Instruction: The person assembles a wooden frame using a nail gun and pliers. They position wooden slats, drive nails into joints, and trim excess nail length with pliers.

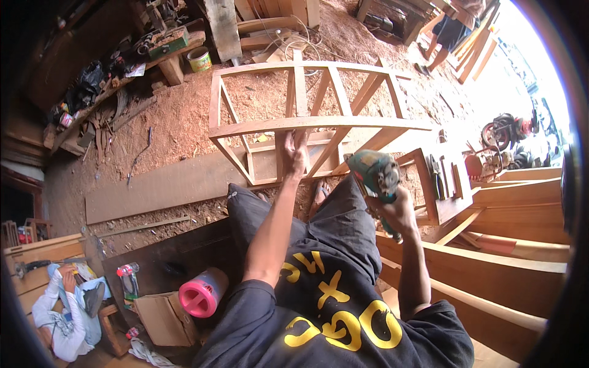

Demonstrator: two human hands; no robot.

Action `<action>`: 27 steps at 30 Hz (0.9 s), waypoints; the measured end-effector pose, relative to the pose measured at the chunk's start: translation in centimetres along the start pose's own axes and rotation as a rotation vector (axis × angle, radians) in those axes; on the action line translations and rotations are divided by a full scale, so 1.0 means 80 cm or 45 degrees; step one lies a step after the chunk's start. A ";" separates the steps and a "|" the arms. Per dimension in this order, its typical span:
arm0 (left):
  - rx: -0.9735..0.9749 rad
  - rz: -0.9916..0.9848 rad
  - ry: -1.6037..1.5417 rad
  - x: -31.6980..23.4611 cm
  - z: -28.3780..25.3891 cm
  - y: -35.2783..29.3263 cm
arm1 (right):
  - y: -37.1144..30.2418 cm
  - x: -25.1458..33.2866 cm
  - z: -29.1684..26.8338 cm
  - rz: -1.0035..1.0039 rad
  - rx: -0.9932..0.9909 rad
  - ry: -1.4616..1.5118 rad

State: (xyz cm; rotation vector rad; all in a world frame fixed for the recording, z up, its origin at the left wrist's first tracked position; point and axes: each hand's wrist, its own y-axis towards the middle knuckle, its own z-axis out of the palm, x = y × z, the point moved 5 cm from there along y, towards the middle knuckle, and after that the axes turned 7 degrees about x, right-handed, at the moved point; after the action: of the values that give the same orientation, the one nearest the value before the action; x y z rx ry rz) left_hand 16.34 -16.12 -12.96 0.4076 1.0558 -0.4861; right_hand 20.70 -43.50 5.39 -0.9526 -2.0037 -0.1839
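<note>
A slatted wooden frame (319,124) stands in front of my knees, with two long curved rails joined by crosspieces and uprights. My left hand (296,156) reaches out to its near side and grips a wooden upright just under the near rail; some of the fingers are hidden. To the right of the frame, my right hand (396,211) is closed round the handle of a teal power drill (371,170). The drill is slightly smeared by motion and held in the air over my right knee, apart from the frame. Its front end is hard to make out.
A small wooden stand with chisel-like hand tools (451,178) is to the right, beside large wooden boards (503,270). A pink-lidded jar (199,297) and a cardboard box (164,320) sit at lower left. A seated person (67,306) is far left; another stands at upper right. Shavings cover the ground.
</note>
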 end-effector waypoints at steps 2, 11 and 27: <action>0.065 0.089 0.218 0.006 -0.013 0.009 | -0.021 -0.033 0.013 0.054 -0.040 0.126; -0.100 0.392 0.549 -0.010 0.001 0.009 | -0.089 -0.084 -0.013 0.025 -0.428 0.290; 0.048 0.375 0.848 -0.030 0.018 0.005 | -0.017 -0.331 -0.185 0.304 -1.073 0.919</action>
State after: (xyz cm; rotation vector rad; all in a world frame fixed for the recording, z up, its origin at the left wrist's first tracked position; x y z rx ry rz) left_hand 16.59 -16.10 -10.15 0.7764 1.5954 -0.0965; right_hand 37.80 -65.94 -5.80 -1.3668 -1.1026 -1.1252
